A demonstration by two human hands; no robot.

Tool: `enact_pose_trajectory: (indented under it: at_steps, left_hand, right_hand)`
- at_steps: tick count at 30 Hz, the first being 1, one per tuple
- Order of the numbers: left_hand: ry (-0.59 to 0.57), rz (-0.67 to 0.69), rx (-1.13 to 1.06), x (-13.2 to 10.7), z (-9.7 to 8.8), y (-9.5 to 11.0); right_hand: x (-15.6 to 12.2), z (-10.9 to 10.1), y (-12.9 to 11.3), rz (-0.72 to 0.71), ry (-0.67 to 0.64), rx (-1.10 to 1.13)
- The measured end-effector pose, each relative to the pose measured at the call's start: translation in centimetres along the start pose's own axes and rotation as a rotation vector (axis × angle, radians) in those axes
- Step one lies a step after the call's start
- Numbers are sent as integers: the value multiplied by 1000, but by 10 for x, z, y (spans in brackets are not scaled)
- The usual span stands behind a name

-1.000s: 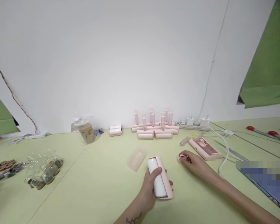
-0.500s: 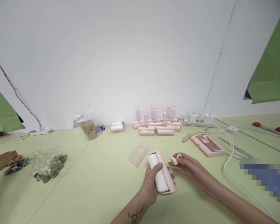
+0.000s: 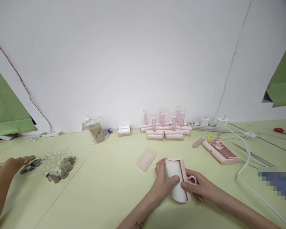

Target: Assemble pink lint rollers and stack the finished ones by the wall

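Note:
My left hand [image 3: 163,184] grips a white lint roller in its pink case [image 3: 177,179], held just above the pale green table [image 3: 105,190]. My right hand [image 3: 201,187] holds a small pink handle piece [image 3: 192,180] against the right side of that case. A translucent pink cover [image 3: 146,159] lies flat on the table just left of my hands. Both hands touch the roller.
Pink rollers and upright handles [image 3: 165,127] are stacked at the wall, with an open pink case [image 3: 220,151] and a white cable [image 3: 248,159] to the right. A bagged cup [image 3: 96,130] stands further left. Another person's hand [image 3: 10,165] reaches the small glass bottles [image 3: 59,162] at far left.
My right hand picked up the small pink piece from the table and brought it left to the roller case. The roller was lifted and turned more upright. The other person's hand appeared at left.

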State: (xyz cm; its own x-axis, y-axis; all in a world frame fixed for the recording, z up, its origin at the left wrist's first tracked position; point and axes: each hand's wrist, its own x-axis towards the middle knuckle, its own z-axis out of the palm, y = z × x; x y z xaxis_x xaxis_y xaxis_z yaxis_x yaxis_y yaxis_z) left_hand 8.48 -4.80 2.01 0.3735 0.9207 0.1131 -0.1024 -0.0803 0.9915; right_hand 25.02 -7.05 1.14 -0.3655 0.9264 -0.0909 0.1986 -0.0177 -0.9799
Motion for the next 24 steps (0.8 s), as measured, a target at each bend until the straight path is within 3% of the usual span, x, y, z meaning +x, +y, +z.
enact_pose_trajectory:
  at_steps: [2, 4, 6, 9, 12, 17, 20, 24]
  left_hand:
    - [100, 226, 377, 7, -23, 9]
    - [234, 304, 650, 15, -52, 15]
    - [272, 191, 761, 20, -79, 15]
    - [153, -35, 658, 22, -99, 3]
    - [-1, -32, 491, 19, -88, -9]
    - [-435, -44, 215, 9, -45, -13]
    - [-445, -71, 156, 7, -33, -16]
    - [-418, -111, 151, 8, -34, -20]
  right_hand:
    - [0, -7, -5, -2, 92, -37]
    - [1, -15, -10, -10, 261, -87]
    - [2, -23, -13, -17, 434, -135]
    - [1, -31, -14, -72, 525, -200]
    - [-3, -38, -15, -168, 473, -311]
    - [-12, -41, -22, -227, 382, -709]
    - [-16, -38, -27, -287, 312, -891]
    - [-17, -33, -35, -328, 245, -1109]
